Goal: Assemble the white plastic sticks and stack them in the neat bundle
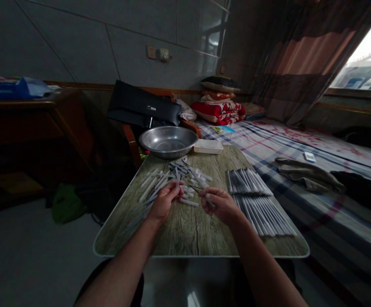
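Observation:
Over the middle of the table, my left hand (168,196) pinches a slim translucent plastic tube (177,175) that points away from me. My right hand (216,201) is closed on a thin stick with a dark tip (195,186), which points left toward the other hand. The far end of this stick is hidden in my fingers. Loose translucent tubes (149,184) lie scattered around and beyond my left hand, some with dark parts among them. To the right of my right hand, slender pale sticks (264,215) are lined up in two rows, the farther row dark at its far ends.
A wide metal basin (169,143) and a white plastic tray (208,146) stand at the far end of the wood-patterned table (185,243). Behind the basin leans a black monitor (145,106). A bed (300,140) with folded bedding borders the right side.

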Tool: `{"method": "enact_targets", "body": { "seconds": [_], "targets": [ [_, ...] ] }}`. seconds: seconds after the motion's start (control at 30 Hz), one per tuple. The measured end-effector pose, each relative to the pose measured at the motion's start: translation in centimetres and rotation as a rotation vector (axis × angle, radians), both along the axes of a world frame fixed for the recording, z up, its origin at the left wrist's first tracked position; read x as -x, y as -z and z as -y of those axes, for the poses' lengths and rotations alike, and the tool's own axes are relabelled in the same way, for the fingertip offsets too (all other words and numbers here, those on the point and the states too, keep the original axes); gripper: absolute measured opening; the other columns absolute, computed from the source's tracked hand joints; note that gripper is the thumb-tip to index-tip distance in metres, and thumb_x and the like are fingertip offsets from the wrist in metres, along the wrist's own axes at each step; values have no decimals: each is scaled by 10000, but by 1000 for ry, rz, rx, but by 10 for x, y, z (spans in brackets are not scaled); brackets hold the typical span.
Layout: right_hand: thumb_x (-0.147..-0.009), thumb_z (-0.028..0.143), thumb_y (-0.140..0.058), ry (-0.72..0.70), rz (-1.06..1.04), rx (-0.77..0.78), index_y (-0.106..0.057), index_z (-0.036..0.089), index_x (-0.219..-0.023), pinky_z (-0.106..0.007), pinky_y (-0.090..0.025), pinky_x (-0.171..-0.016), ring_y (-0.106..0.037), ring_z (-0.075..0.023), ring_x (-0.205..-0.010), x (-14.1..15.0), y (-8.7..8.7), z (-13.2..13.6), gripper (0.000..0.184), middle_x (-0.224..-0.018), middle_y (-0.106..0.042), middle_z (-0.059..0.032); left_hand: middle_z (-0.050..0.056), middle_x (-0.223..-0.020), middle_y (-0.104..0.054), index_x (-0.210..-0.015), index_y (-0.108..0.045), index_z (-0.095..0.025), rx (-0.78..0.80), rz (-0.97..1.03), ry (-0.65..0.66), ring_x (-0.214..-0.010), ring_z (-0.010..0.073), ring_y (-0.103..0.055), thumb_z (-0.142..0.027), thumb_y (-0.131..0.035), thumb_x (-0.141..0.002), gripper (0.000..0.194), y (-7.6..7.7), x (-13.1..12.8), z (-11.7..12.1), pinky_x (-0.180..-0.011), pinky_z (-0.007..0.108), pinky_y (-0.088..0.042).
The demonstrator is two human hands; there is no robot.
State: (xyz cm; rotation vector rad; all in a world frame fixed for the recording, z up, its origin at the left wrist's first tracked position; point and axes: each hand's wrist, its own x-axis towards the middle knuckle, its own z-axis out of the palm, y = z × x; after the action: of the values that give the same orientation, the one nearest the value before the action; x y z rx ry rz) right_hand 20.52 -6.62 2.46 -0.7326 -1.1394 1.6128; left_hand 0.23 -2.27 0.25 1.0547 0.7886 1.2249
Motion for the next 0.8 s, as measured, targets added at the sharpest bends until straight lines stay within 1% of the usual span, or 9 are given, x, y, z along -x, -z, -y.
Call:
{"method": "enact_targets", "body": {
  "seconds": [0.07,0.1,0.13,0.23,0.33,0.47,0.57,0.67,0.8],
  "targets": [
    [-738,310,-737,23,-78,-42,-665,168,-979,-231,-462,-528,-630,-135,-653,-3,-10,0,288,-799,-685,-49,5,-754,-627,-947,-691,-165,-26,-83,24,-657,118,-568,-345,-717,-730,283,-1,-4,2,-650,244,-459],
    [-712,294,-765,58,-100,-71,-662,174,-985,-240,-483,-561,-649,-148,-704,-4,-15,0,316,-829,-697,-54,14,-783,-642,-948,-702,-169,-40,-126,20,-685,129,-580,-338,-724,-721,284,0,-5,3,-670,255,-467],
    [-697,285,-782,109,-110,-97,-658,179,-965,-238,-488,-567,-653,-148,-707,-4,-21,0,314,-811,-700,-46,24,-814,-660,-953,-712,-173,-55,-166,13,-718,142,-593,-333,-727,-718,285,1,-6,4,-695,269,-477],
    [-766,350,-737,292,-107,-141,-633,180,-872,-209,-437,-467,-588,-111,-531,-3,-31,1,226,-635,-655,2,54,-909,-704,-956,-736,-193,-127,-254,20,-838,188,-637,-320,-721,-733,257,4,-8,6,-789,312,-497],
    [-852,416,-636,408,-76,-180,-621,178,-885,-207,-401,-424,-526,-97,-459,1,-34,1,240,-588,-623,14,66,-936,-724,-929,-756,-213,-175,-290,17,-908,219,-662,-262,-734,-733,203,4,-7,8,-817,320,-506],
    [-872,414,-608,468,-10,-225,-615,180,-904,-223,-425,-462,-537,-105,-496,3,-35,3,236,-614,-627,10,76,-923,-731,-888,-771,-220,-156,-258,13,-951,262,-672,-208,-768,-686,202,0,-5,11,-816,337,-517],
    [-866,419,-611,521,-2,-244,-608,181,-896,-229,-428,-464,-535,-108,-498,2,-36,3,240,-611,-625,10,75,-932,-733,-894,-775,-230,-185,-267,27,-972,281,-666,-212,-753,-698,198,-3,-4,11,-857,381,-513],
    [-868,406,-611,539,5,-257,-609,179,-894,-227,-427,-461,-537,-108,-497,1,-36,3,228,-605,-625,10,81,-946,-733,-916,-776,-223,-215,-296,26,-948,259,-669,-211,-735,-722,198,-3,-4,12,-840,356,-517],
    [-877,395,-605,498,44,-261,-618,175,-897,-232,-440,-479,-542,-104,-500,-1,-33,2,222,-619,-633,6,83,-948,-733,-916,-778,-228,-259,-342,16,-919,221,-671,-192,-722,-741,187,-1,-4,11,-801,298,-515]
  ]
}}
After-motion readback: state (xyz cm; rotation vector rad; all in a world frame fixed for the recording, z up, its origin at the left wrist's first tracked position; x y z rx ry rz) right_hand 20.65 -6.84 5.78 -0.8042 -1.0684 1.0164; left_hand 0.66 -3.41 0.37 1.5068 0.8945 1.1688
